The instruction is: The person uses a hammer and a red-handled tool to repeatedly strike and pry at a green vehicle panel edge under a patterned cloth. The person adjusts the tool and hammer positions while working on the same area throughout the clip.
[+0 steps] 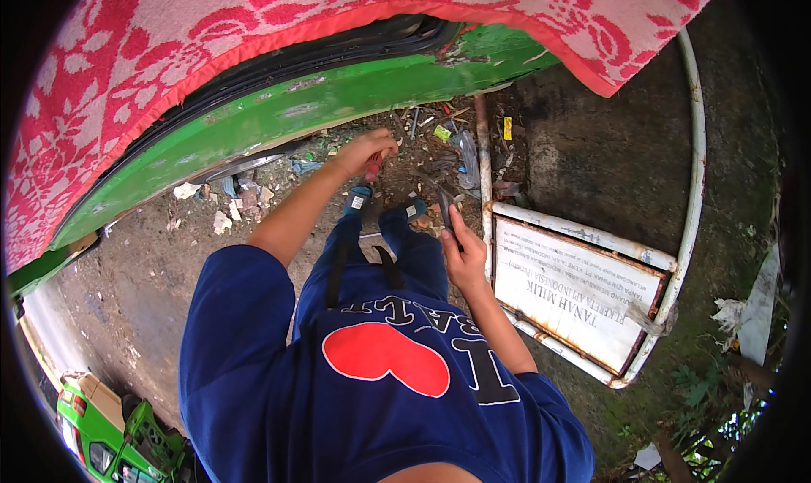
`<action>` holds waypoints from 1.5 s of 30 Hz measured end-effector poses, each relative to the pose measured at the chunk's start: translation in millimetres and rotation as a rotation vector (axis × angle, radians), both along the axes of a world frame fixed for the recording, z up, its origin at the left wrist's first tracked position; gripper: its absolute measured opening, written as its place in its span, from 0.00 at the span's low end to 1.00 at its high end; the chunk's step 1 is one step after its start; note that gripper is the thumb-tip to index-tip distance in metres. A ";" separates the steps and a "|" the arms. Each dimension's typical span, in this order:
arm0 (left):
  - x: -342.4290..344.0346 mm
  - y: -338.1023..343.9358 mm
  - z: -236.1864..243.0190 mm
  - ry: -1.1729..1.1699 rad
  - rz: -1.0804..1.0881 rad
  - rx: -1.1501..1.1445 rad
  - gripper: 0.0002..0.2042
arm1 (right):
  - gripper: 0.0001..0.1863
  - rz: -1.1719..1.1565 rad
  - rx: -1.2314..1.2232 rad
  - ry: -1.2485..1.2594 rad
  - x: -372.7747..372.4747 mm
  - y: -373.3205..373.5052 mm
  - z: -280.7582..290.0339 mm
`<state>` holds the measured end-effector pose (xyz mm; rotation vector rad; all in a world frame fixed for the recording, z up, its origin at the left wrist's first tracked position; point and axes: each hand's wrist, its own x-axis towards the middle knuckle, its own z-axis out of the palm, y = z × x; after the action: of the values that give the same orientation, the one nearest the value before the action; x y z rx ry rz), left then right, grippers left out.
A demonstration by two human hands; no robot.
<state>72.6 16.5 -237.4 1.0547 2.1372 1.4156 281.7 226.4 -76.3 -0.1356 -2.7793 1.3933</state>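
Note:
My left hand (365, 152) is held out below the edge of the green vehicle body (287, 111), its fingers closed. A small red object (372, 170) pokes out under them; its kind is too unclear to name. Nearer to me on the right, my right hand (465, 253) grips a dark, narrow tool (444, 203). The tool points away from me, and its far end bends to the left. Both hands are apart, in front of my legs and above the ground. Neither one touches the vehicle.
A pink-and-red patterned blanket (253, 35) drapes over the vehicle. To the right lies a white tubular metal frame (697, 137) with a rusty-edged white sign (574, 293). Litter, including a clear plastic bag (467, 158), covers the ground. Another green vehicle (101, 441) stands at lower left.

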 end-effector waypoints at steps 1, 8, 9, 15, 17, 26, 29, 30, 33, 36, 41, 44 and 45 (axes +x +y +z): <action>1.4 0.6 -2.0 0.029 0.019 0.026 0.12 | 0.25 0.000 0.005 0.002 0.0 0.5 0.3; 2.6 4.3 -4.1 -0.168 0.088 0.073 0.12 | 0.25 -0.005 -0.002 -0.027 -3.9 1.1 3.9; 1.3 5.4 -0.1 -0.437 0.120 0.127 0.12 | 0.25 -0.001 -0.004 -0.036 -5.0 0.6 4.7; 2.4 12.2 -2.1 -0.259 0.138 0.195 0.09 | 0.25 0.094 0.096 0.056 -21.1 -6.9 9.6; 1.7 18.6 23.1 -0.926 0.209 0.284 0.08 | 0.26 0.171 0.181 0.058 -26.1 -10.5 12.3; -12.8 21.5 18.2 -0.345 0.134 0.302 0.04 | 0.30 0.458 0.517 0.207 -59.5 -10.3 9.6; -8.6 16.2 -12.0 -0.946 0.302 0.422 0.03 | 0.30 0.433 0.546 0.123 -60.1 -7.8 7.1; -9.3 15.3 -11.4 -1.191 0.386 0.472 0.04 | 0.30 0.423 0.525 0.111 -61.4 -5.3 7.6; -4.2 7.7 -10.7 -0.464 0.230 0.342 0.02 | 0.30 0.428 0.460 0.211 -58.3 0.9 17.5; -1.2 3.1 12.8 -0.585 0.146 0.247 0.07 | 0.29 0.380 0.368 0.213 -52.0 1.8 13.2; -0.2 4.5 14.9 -0.197 0.114 0.173 0.09 | 0.25 0.264 0.316 0.103 -46.0 0.7 8.7; 0.0 5.3 9.9 -0.119 0.116 0.167 0.08 | 0.24 0.256 0.298 0.115 -45.0 0.0 10.3; -0.3 6.2 12.7 -0.133 0.108 0.166 0.08 | 0.24 0.255 0.298 0.107 -44.2 0.3 10.4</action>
<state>72.3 22.8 -224.6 0.8850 2.0373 1.6894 237.5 226.7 -65.9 0.3010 -2.9486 0.9681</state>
